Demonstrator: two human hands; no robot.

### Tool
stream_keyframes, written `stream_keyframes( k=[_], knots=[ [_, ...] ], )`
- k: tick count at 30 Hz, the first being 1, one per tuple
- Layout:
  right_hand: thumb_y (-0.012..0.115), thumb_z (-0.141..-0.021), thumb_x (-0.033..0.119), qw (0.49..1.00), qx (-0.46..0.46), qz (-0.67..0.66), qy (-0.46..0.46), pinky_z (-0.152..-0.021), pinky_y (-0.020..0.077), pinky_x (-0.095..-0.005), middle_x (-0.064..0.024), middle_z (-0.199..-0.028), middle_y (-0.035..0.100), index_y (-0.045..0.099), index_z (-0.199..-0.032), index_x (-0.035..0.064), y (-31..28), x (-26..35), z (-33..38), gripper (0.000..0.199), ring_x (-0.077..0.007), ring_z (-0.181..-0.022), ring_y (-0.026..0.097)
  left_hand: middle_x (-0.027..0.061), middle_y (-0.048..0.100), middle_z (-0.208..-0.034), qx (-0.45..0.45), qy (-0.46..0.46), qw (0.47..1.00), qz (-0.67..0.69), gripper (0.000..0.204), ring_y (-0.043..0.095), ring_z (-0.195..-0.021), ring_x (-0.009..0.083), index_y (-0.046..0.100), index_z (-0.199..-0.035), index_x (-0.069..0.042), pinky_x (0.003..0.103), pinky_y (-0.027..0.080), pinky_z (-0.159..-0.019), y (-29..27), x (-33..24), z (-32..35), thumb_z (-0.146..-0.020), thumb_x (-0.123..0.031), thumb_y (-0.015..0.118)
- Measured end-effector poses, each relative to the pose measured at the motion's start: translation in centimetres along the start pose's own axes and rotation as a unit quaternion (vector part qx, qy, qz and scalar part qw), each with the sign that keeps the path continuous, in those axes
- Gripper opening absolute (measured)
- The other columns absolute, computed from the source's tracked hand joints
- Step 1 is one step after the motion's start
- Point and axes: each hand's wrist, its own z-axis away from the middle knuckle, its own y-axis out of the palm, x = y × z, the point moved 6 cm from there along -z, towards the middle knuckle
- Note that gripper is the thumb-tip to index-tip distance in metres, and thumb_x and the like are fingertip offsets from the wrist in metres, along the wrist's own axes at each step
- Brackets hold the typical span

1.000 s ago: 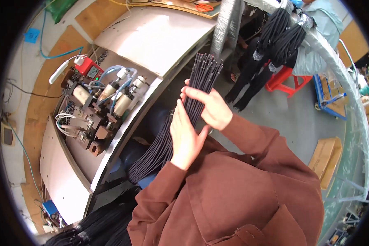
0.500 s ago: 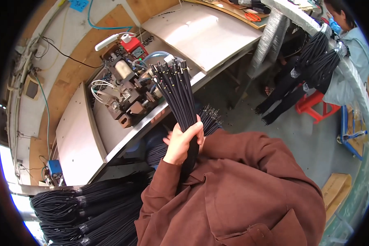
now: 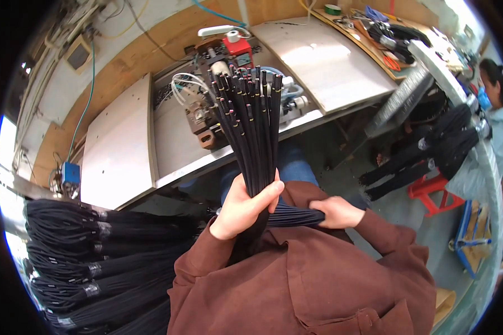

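My left hand [image 3: 243, 206] is closed around a thick bundle of black cords [image 3: 255, 148], held upright before my chest. The cords fan out at the top, where many end in small pale or metallic-looking tips. Lower down, my right hand [image 3: 341, 213] grips a second bundle of dark cords [image 3: 294, 215] lying across my lap. This bundle runs leftward behind my left hand, which hides part of it. Beyond the upright bundle, and partly covered by it, a small bench machine [image 3: 204, 120] with a red box [image 3: 238, 51] stands on the workbench [image 3: 173, 142].
Several tied bundles of black cords [image 3: 95, 245] lie at my left. More bundles [image 3: 430, 142] hang on a wrapped rail [image 3: 494, 167] at right, near a red stool [image 3: 433, 192] and a seated person [image 3: 500, 111]. A wrapped post [image 3: 399, 100] stands by the bench's right end.
My right hand, hidden behind the upright bundle before, now shows to the right, gripping the lap bundle. My left hand still holds its cords. The view has shifted, moving the bench rightward in it.
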Motion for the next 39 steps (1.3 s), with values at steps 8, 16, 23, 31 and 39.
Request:
stream_keyframes(
  k=[8,16,23,31,39],
  knots=[
    [0.076,-0.069,0.033,0.802,-0.101,-0.573,-0.139,-0.086,0.0454,-0.0378,-0.0127,-0.099,0.059,0.052,-0.106,-0.0008,-6.6,4.8,-5.5,0.055,-0.0234,-0.097,0.057,0.0044,0.055,-0.070,0.100,-0.135,0.985,0.047,0.026,0.053,-0.060,0.0093,0.050,-0.096,-0.003,0.023,0.041,-0.057,1.4,7.3,-1.0,-0.082,-0.021,0.064],
    [0.069,-0.078,0.024,0.804,-0.027,-0.592,-0.044,-0.065,0.0493,-0.0285,-0.0055,-0.069,0.059,0.055,-0.090,0.0020,-4.9,9.2,-15.3,0.028,-0.0160,-0.066,0.060,0.0060,0.060,-0.081,-0.138,-0.030,0.990,0.012,0.051,0.060,-0.068,0.0162,0.048,-0.112,0.001,0.027,0.048,-0.067,-4.0,9.2,-0.2,-0.075,-0.025,0.073],
    [0.067,-0.080,0.020,0.845,0.004,-0.532,0.051,-0.059,0.0484,-0.0260,-0.0050,-0.068,0.059,0.057,-0.077,0.0018,-2.3,11.2,-19.3,0.022,-0.0134,-0.063,0.059,0.0118,0.062,-0.092,-0.296,-0.070,0.925,-0.227,0.057,0.062,-0.084,0.0195,0.046,-0.110,0.003,0.030,0.048,-0.075,-7.8,9.4,2.6,-0.069,-0.021,0.077],
    [0.066,-0.082,0.022,0.850,0.002,-0.522,0.073,-0.059,0.0482,-0.0250,-0.0070,-0.078,0.060,0.058,-0.085,0.0006,-2.3,12.0,-20.3,0.023,-0.0118,-0.063,0.058,0.0106,0.063,-0.077,-0.236,-0.073,0.967,0.056,0.022,0.061,-0.065,0.0171,0.054,-0.096,0.004,0.028,0.049,-0.061,-8.7,11.9,2.7,-0.081,-0.010,0.064],
    [0.059,-0.087,0.016,0.907,-0.158,-0.378,-0.099,-0.042,0.0421,-0.0214,-0.0053,-0.077,0.055,0.055,-0.098,-0.0069,-2.4,10.3,-18.1,0.026,-0.0081,-0.050,0.054,0.0109,0.063,-0.077,-0.259,0.003,0.961,0.094,0.010,0.060,-0.059,0.0144,0.057,-0.093,0.004,0.025,0.049,-0.055,-11.3,10.9,2.3,-0.087,-0.003,0.055]
  ],
)
